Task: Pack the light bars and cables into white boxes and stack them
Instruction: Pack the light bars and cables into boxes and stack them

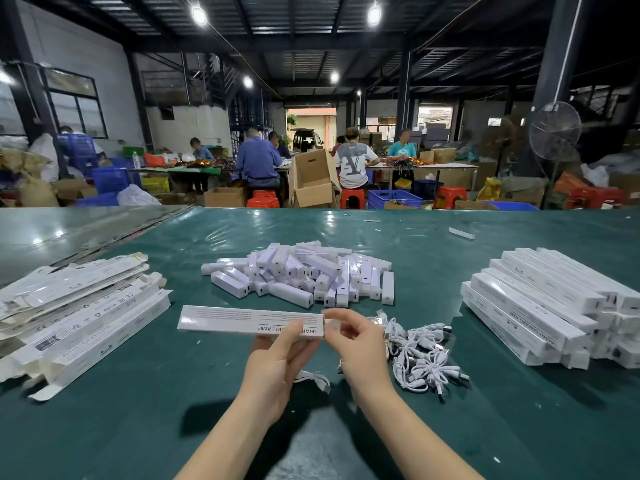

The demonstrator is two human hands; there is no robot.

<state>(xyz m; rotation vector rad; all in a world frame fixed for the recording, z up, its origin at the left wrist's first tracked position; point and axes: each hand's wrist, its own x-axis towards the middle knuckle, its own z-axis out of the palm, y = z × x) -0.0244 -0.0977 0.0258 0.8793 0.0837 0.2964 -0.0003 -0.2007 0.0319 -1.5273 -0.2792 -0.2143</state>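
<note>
A wide table (pixel 138 427) covered in dark green sheeting with a glossy plastic film fills the lower half of the view. Behind it is a big workshop with a dark steel ceiling and round lamps (pixel 198 15). People sit at long benches (pixel 450 166) among red stools (pixel 352 197), blue crates (pixel 393 199), an open cardboard carton (pixel 311 181) and a standing fan (pixel 554 131).

On the table's left lies a loose heap of unfilled white cartons (pixel 79 313), some with open flaps. In the middle, a pile of short white light bars (pixel 304 275) lies jumbled. To the right of the hands is a tangle of white cables (pixel 422 351), and one more cable (pixel 313 377) lies under the left wrist. At the far right, packed boxes (pixel 540 306) are stacked in layers.

The white box (pixel 242 320) in hand is held level above the table, in front of the light bars. The left hand (pixel 273 368) grips it from below, thumb on the near face and fingers curled under it. The right hand (pixel 360 344) pinches the box's right end with bent fingertips; the flap there is blurred.
</note>
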